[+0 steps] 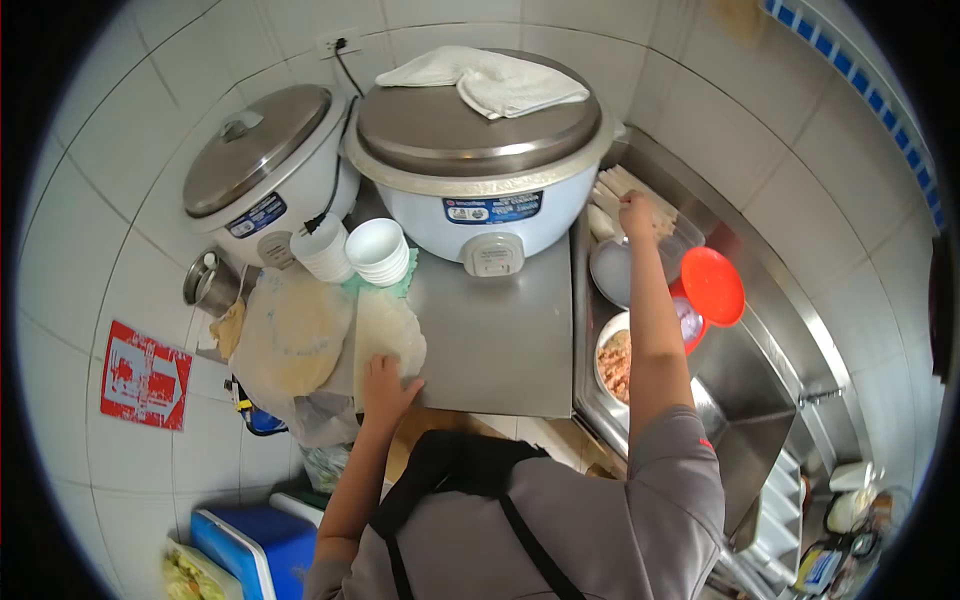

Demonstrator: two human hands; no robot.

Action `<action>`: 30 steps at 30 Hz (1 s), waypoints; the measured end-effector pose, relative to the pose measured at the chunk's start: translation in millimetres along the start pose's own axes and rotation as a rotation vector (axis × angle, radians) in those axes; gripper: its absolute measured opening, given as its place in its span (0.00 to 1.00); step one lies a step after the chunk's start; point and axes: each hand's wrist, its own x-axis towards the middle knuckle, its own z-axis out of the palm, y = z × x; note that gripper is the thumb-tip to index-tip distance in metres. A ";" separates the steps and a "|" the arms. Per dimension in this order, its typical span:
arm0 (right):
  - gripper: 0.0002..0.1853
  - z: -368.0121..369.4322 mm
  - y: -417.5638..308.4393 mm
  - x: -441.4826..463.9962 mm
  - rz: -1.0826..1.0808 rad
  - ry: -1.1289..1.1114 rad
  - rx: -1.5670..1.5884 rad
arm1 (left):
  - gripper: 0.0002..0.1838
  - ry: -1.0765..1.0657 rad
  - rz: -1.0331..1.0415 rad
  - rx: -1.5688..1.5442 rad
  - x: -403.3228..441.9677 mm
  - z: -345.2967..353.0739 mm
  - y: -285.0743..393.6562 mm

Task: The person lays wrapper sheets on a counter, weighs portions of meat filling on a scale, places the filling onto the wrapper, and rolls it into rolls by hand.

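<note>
My left hand (388, 390) lies with its fingers on a pale round wrapper sheet (392, 325) at the front of the steel counter. To its left is a stack of large round sheets (292, 330). My right arm reaches forward over the sink side, and my right hand (638, 214) is closed at a tray of pale rolls (660, 212); what its fingers hold is too small to make out. Below that arm stand a bowl of reddish filling (614, 362) and a grey round lid (610, 272). Just right of the arm is a red lid (713, 287).
A large rice cooker (400, 215) with a white cloth (485, 80) on its lid stands at the back, a second cooker (290, 195) to its left. White bowls (377, 245) are stacked before them. A metal pot (212, 285) sits left; the sink (745, 430) is right.
</note>
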 end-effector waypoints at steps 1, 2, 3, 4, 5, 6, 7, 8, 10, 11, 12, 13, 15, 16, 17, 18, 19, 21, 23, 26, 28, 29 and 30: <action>0.10 27.1 21.7 8.7 -0.104 -0.108 -0.186 | 0.23 -0.008 -0.033 0.046 -4.0 0.2 -2.1; 0.09 57.7 45.2 15.0 -0.220 -0.221 -0.367 | 0.23 -0.018 -0.084 0.096 -12.9 -1.5 -5.0; 0.08 84.5 53.3 15.6 -0.349 -0.339 -0.542 | 0.22 -0.015 -0.119 0.082 -19.9 -3.5 -5.4; 0.09 93.7 50.5 9.6 -0.172 -0.397 -0.449 | 0.21 -0.015 -0.152 0.071 -17.8 -3.5 -3.9; 0.10 92.9 42.2 1.0 0.016 -0.455 -0.366 | 0.20 -0.017 -0.174 0.056 -15.2 -2.7 -4.0; 0.12 79.5 23.8 -1.8 -0.011 -0.423 -0.352 | 0.18 -0.022 -0.184 0.059 -15.6 -2.1 -7.2; 0.14 61.4 2.8 -4.1 -0.028 -0.385 -0.342 | 0.17 -0.029 -0.183 0.058 -15.7 -0.5 -11.3; 0.14 61.2 2.0 3.4 0.006 -0.291 -0.327 | 0.16 -0.036 -0.174 0.052 -14.2 0.0 -13.5; 0.16 48.4 5.6 6.5 0.054 -0.090 -0.226 | 0.14 -0.052 -0.171 0.034 -13.0 -3.2 -14.2; 0.17 32.8 7.6 1.4 0.066 0.020 -0.138 | 0.13 -0.059 -0.161 0.022 -10.6 -3.9 -14.2; 0.19 13.6 6.5 -3.1 0.077 0.135 -0.049 | 0.13 -0.034 -0.176 -0.015 -6.4 -4.4 -14.8; 0.21 -2.8 6.8 -7.4 0.086 0.254 0.041 | 0.13 -0.007 -0.190 -0.050 -1.8 -4.0 -15.6; 0.17 -41.4 -24.9 -36.2 0.165 0.229 0.326 | 0.13 0.041 -0.173 -0.064 6.8 0.4 -16.3; 0.15 -59.1 -55.2 -58.9 0.206 0.216 0.469 | 0.13 0.066 -0.141 -0.037 11.6 6.0 -18.2; 0.14 -71.6 -84.7 -82.0 0.247 0.204 0.611 | 0.12 0.090 -0.108 -0.013 14.9 9.7 -20.2; 0.12 -77.0 -109.7 -101.9 0.284 0.194 0.752 | 0.12 0.083 -0.092 -0.004 17.7 11.3 -21.6; 0.11 -75.8 -131.3 -121.7 0.272 0.112 0.727 | 0.11 0.074 -0.074 0.004 19.7 13.0 -22.2; 0.12 -48.1 -156.7 -154.6 0.267 -0.117 0.809 | 0.10 0.039 -0.080 -0.070 24.0 17.1 -25.0; 0.11 0.0 -177.2 -193.7 0.203 -0.496 0.795 | 0.10 -0.019 -0.132 -0.225 25.1 17.8 -36.6; 0.21 46.3 -244.9 -243.4 0.313 -0.864 0.841 | 0.10 -0.076 -0.344 -0.431 27.4 25.9 -55.8; 0.24 69.6 -275.0 -257.9 0.412 -0.904 0.991 | 0.11 -0.136 -0.404 -0.615 30.2 22.2 -61.2; 0.25 76.1 -283.4 -259.1 0.427 -0.908 0.987 | 0.11 -0.168 -0.435 -0.705 31.3 20.7 -62.8; 0.26 80.6 -290.5 -258.9 0.446 -0.912 0.983 | 0.12 -0.202 -0.433 -0.761 30.7 19.9 -62.8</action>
